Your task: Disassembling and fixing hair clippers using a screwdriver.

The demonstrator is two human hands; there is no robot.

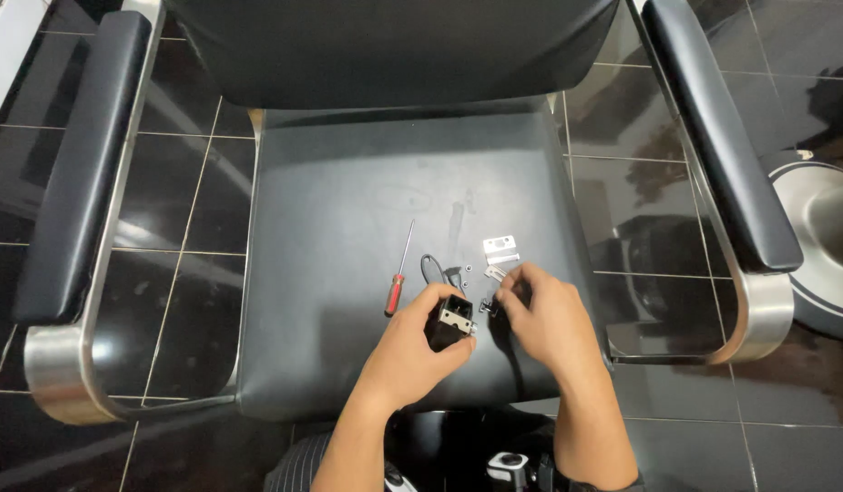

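My left hand grips a small black box-shaped part with a metal face, held just above the front of a black chair seat. My right hand is right beside it, its fingers pinched on a tiny dark piece close to the box. A red-handled screwdriver lies on the seat to the left of my hands. A small silver metal plate and a second bent metal piece rest just beyond my right fingers. A black cable loop lies between the screwdriver and the plates.
The chair has padded black armrests on chrome frames at both sides and a black backrest at the top. Dark glossy floor tiles surround it. A round chrome base stands at the right edge.
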